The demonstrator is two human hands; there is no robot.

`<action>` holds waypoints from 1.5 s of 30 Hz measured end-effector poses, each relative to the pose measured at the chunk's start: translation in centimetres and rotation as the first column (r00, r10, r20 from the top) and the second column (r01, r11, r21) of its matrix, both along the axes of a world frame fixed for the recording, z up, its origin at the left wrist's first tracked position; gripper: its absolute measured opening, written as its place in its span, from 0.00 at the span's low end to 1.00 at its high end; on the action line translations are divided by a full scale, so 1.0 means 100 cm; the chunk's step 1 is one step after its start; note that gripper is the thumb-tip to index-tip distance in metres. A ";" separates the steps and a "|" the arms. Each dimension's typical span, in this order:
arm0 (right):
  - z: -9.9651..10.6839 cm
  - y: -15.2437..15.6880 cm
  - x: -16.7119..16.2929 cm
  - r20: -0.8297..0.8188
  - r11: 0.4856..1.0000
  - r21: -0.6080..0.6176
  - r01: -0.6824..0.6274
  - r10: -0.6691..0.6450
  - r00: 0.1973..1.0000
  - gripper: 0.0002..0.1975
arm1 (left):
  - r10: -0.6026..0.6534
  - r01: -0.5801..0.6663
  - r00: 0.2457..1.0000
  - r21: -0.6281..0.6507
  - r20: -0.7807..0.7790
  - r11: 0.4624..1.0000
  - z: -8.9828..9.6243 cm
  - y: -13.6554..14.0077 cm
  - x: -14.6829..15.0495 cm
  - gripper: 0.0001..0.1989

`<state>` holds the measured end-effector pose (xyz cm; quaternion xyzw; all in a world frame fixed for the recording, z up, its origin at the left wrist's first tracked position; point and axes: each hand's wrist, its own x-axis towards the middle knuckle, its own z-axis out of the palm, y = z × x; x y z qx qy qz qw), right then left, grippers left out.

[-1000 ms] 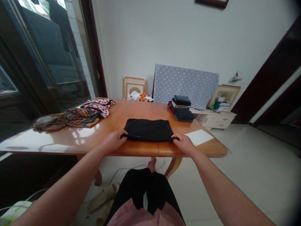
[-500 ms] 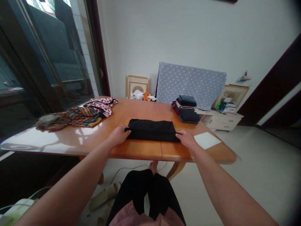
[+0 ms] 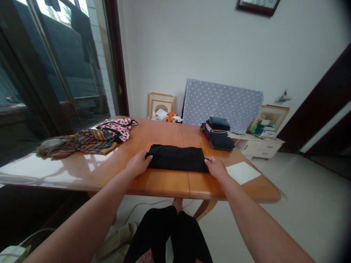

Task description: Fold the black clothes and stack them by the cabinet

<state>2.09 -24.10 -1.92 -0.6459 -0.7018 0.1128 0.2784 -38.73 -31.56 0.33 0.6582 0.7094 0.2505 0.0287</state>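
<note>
A folded black garment [image 3: 177, 158] lies as a long flat bundle on the wooden table [image 3: 161, 184], close to its front edge. My left hand [image 3: 139, 162] pinches the bundle's left end between thumb and fingers. At the opposite end, my right hand [image 3: 215, 167] grips the right corner of the cloth the same way. Which kind of garment it is cannot be made out.
Several folded clothes stand in a stack [image 3: 218, 134] at the table's back right. A striped garment [image 3: 93, 140] and a red-and-white patterned one [image 3: 117, 128] lie loose on the left. White paper [image 3: 243, 172] rests near the right edge. Slippers [image 3: 116, 241] are on the floor.
The view has tilted up slightly, so everything sits lower in the picture. Both hands keep hold of the black garment's ends, and it stays in about the same place on the table.
</note>
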 end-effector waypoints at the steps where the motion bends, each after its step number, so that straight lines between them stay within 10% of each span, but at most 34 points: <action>1: 0.000 0.000 -0.001 0.010 1.000 0.007 0.006 -0.006 1.000 0.15 | -0.001 0.001 1.000 -0.006 0.001 1.000 0.000 0.000 0.000 0.19; 13: 0.007 -0.012 -0.015 0.280 0.994 -0.022 0.111 -0.101 0.955 0.18 | 0.029 -0.034 0.992 -0.040 -0.123 0.999 0.003 -0.006 -0.003 0.23; 45: 0.026 -0.013 -0.022 0.309 0.974 -0.100 0.206 -0.166 0.936 0.24 | 0.062 -0.081 0.972 -0.071 -0.228 0.994 -0.001 0.012 -0.006 0.24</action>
